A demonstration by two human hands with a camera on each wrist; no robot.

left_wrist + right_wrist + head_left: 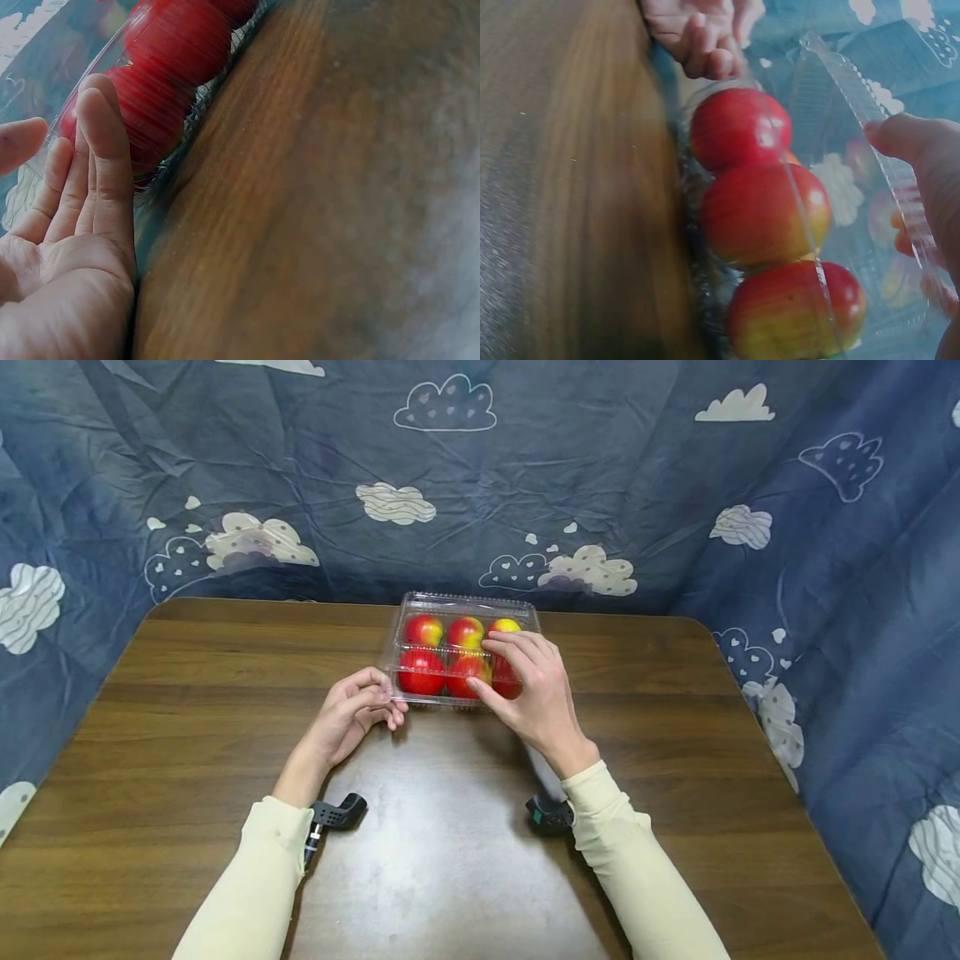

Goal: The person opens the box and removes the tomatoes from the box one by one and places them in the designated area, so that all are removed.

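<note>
Sleeves [255, 877] of pale cream nearest, wrist cameras strapped below. Beyond them, bare wooden table [187, 760]. Left hand [352, 714] on the tabletop at the near left corner of clear plastic clamshell box [463, 610], fingers loosely curled, tips touching the box wall, gripping nothing. Right hand [528, 689] laid over the box's right part, fingers spread on the lid, thumb against the near wall, grasping the box. Inside, six red-yellow apples [422, 672] in two rows. Farthest, blue cloud-print cloth [600, 485].
</note>
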